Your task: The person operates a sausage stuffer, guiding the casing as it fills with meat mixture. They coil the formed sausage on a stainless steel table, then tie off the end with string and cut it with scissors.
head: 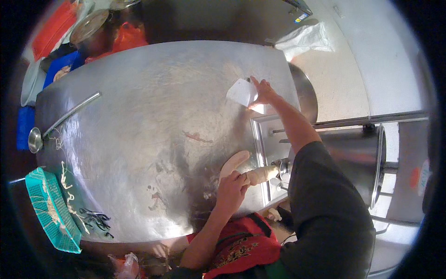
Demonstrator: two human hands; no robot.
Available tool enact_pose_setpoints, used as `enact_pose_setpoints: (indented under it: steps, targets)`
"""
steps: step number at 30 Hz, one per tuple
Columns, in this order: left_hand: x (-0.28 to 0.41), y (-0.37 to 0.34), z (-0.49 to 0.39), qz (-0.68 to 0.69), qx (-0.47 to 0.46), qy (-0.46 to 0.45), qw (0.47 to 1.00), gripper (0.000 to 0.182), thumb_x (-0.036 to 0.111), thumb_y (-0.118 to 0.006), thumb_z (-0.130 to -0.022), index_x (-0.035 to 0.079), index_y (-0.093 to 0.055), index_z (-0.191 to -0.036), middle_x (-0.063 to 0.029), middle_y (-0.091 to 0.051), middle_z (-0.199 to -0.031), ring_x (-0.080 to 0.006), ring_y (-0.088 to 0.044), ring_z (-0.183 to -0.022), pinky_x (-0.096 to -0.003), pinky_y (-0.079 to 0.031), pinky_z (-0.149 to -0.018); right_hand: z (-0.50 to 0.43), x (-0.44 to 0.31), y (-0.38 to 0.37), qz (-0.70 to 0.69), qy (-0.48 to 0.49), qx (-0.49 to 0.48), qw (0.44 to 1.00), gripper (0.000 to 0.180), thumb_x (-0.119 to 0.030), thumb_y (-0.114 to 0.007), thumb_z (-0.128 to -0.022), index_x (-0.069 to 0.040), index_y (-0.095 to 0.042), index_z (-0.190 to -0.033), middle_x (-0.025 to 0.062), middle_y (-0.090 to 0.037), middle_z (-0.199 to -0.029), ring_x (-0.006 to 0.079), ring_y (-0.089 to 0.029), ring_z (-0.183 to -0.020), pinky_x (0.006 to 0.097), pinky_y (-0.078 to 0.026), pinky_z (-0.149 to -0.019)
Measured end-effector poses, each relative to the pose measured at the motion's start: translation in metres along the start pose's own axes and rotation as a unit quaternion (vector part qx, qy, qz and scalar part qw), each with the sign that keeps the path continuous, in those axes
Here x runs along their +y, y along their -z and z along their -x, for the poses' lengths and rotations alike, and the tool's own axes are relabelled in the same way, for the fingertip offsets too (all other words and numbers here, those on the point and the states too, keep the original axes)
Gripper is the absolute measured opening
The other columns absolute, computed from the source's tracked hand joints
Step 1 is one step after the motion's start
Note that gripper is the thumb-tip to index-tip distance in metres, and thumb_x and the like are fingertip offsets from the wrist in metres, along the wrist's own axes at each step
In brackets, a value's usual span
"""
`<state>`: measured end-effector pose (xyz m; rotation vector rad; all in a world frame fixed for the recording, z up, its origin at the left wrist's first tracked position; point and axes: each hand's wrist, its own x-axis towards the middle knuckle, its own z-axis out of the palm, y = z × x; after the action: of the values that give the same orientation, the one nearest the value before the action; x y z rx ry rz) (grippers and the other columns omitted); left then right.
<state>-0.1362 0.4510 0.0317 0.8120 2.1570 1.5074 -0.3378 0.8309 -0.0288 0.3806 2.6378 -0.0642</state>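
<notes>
My left hand pinches the end of a pale, filled casing that sits on the metal nozzle of the stuffing machine. Beside that hand a curved, filled sausage lies on the steel table, its lower end hidden behind my fingers. Farther up at the right, my right hand is at a white plastic scraper. The thumb and fingers span its right edge, close to the table top.
A metal cylinder stands at the right, behind a steel tray. On the left are a long-handled ladle, a green plastic basket with strings, loose pale strings and dark ties. Red smears mark the table.
</notes>
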Motion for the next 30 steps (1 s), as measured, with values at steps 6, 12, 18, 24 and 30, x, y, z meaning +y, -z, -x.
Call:
enact_pose_setpoints:
  steps: [6, 12, 18, 24, 30]
  targets:
    - [-0.007, -0.009, 0.002, 0.012, 0.043, -0.028, 0.999, 0.021, 0.011, -0.075, -0.077, 0.006, -0.065, -0.095, -0.0098, -0.060, -0.089, -0.0325, -0.062, -0.082, -0.0458, -0.050, -0.071, 0.014, -0.046, 0.022, 0.071, 0.115, -0.034, 0.990, 0.152, -0.041, -0.100, -0.039, -0.023, -0.008, -0.159, 0.0267, -0.044, -0.138, 0.0482, -0.043, -0.131, 0.0562, -0.045, -0.103]
    - [-0.007, -0.007, 0.003, 0.007, 0.038, -0.030, 0.999, 0.019, 0.012, -0.075, -0.076, 0.008, -0.066, -0.093, -0.0093, -0.061, -0.088, -0.0317, -0.063, -0.084, -0.0456, -0.050, -0.071, 0.026, -0.075, 0.046, 0.155, 0.218, -0.098, 0.959, 0.136, -0.024, -0.095, -0.055, -0.021, -0.008, -0.159, 0.0239, -0.057, -0.126, 0.0411, -0.051, -0.124, 0.0503, -0.046, -0.100]
    - [-0.008, -0.011, 0.006, 0.019, 0.041, -0.010, 0.999, 0.018, 0.015, -0.075, -0.078, 0.009, -0.067, -0.093, -0.0091, -0.062, -0.089, -0.0318, -0.063, -0.086, -0.0449, -0.051, -0.075, 0.033, -0.080, 0.067, 0.179, 0.287, -0.152, 0.929, 0.058, -0.035, -0.078, -0.079, -0.007, -0.061, -0.127, 0.0184, -0.064, -0.120, 0.0369, -0.055, -0.118, 0.0474, -0.044, -0.101]
    - [-0.011, -0.021, 0.010, 0.018, 0.054, 0.018, 0.998, 0.010, 0.016, -0.071, -0.080, 0.011, -0.070, -0.089, -0.0089, -0.061, -0.088, -0.0304, -0.063, -0.086, -0.0467, -0.049, -0.076, 0.070, -0.175, 0.100, 0.074, 0.370, -0.036, 0.925, 0.039, -0.035, -0.074, -0.082, -0.004, -0.069, -0.106, 0.0187, -0.070, -0.096, 0.0399, -0.063, -0.095, 0.0475, -0.049, -0.086]
    - [-0.019, -0.037, 0.010, 0.101, 0.106, 0.029, 0.989, 0.011, 0.015, -0.071, -0.082, 0.012, -0.070, -0.093, -0.0118, -0.066, -0.101, -0.0322, -0.063, -0.098, -0.0450, -0.049, -0.084, 0.234, -0.388, -0.052, -0.081, 0.489, -0.246, 0.833, 0.045, -0.043, -0.065, -0.090, 0.002, -0.065, -0.093, 0.0243, -0.065, -0.095, 0.0432, -0.061, -0.091, 0.0522, -0.049, -0.083]
